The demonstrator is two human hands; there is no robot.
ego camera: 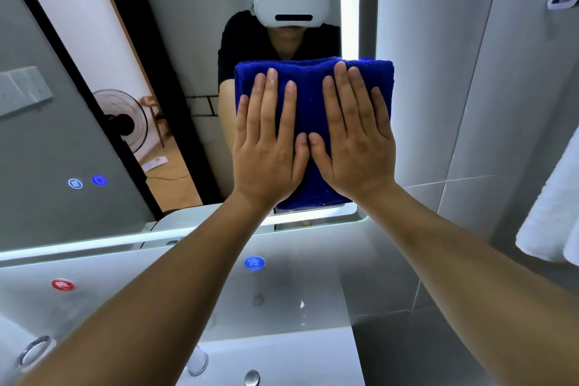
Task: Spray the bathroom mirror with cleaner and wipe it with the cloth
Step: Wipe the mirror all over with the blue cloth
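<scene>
A folded blue cloth lies flat against the bathroom mirror near its lower right corner. My left hand presses on the cloth's left half with straight fingers. My right hand presses on the right half the same way, and the two thumbs touch in the middle. The mirror has a lit white strip along its right and bottom edges and two glowing touch icons at lower left. No spray bottle is in view.
Below the mirror is a grey tiled wall with a red sticker and a blue sticker. A white basin with a tap lies at the bottom. White towels hang at right.
</scene>
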